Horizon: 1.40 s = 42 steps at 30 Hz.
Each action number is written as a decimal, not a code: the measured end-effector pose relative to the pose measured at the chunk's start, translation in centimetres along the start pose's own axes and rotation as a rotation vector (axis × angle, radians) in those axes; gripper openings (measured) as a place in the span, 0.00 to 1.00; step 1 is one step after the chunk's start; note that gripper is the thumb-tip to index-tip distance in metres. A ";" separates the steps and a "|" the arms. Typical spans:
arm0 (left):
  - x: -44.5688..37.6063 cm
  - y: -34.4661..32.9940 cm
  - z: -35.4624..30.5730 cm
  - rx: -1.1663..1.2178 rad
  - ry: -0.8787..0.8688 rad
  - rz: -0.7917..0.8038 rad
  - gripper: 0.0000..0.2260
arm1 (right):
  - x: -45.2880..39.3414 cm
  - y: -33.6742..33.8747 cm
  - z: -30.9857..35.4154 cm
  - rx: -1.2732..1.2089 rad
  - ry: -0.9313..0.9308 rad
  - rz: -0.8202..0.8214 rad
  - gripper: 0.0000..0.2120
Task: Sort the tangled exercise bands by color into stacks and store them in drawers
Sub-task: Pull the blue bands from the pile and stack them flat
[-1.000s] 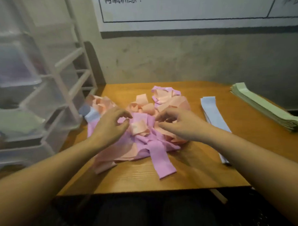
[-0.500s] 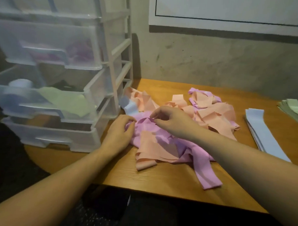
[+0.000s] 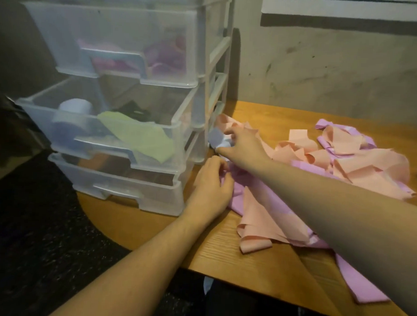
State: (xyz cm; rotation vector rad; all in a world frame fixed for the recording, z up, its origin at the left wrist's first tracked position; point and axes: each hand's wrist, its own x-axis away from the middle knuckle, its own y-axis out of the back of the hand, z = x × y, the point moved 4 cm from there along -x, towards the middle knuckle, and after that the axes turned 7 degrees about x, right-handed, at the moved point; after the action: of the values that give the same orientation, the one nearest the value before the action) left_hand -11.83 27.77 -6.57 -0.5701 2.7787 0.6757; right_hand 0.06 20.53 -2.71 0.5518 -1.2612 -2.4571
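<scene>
Exercise bands [image 3: 303, 175] are lying tangled on the wooden table [image 3: 223, 248], right of the plastic drawer unit [image 3: 124, 103]. Beside its base, the left hand [image 3: 210, 188] is curling onto purple band while the right hand [image 3: 242, 144] is pinching a pale blue band [image 3: 216, 138]; pulling risks dragging knotted neighbours off the table edge

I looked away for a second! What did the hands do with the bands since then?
The right hand moved left across the pile, toward the drawers, and now pinches the blue band at the pile's edge. The left hand slid left too and holds the purple band near the drawers. The pink bands stayed tangled on the table, and the drawers look as they did.
</scene>
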 end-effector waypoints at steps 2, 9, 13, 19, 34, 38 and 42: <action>0.0 0.1 0.1 0.008 0.030 -0.020 0.05 | -0.2 -1.0 -0.9 -0.049 -0.089 -0.021 0.24; 0.0 0.2 0.1 0.002 0.094 -0.027 0.08 | 1.7 -1.4 -2.8 -0.245 -0.084 -0.054 0.09; -0.2 0.1 0.3 0.009 0.081 -0.021 0.10 | 4.0 0.3 -2.7 -0.178 0.009 0.014 0.11; 0.3 0.0 -0.2 0.004 0.008 0.006 0.25 | 8.2 3.5 -2.8 -0.438 -0.036 0.056 0.08; 1.8 -2.2 -2.3 -0.397 -0.372 0.392 0.16 | 15.4 9.2 -7.6 -0.687 -0.370 -0.117 0.13; 2.5 -2.3 -3.0 -0.336 -0.445 0.487 0.16 | 16.2 10.1 -8.2 -0.498 -0.331 -0.101 0.14; 2.3 -2.7 -3.9 -0.323 -0.437 0.556 0.16 | 16.9 11.1 -8.5 -0.231 -0.163 -0.091 0.06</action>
State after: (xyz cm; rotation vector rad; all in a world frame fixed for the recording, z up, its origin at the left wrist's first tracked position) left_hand -13.27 22.91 -4.92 0.3005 2.4118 1.2054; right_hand -9.45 0.83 -1.31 0.3616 -1.0082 -2.7232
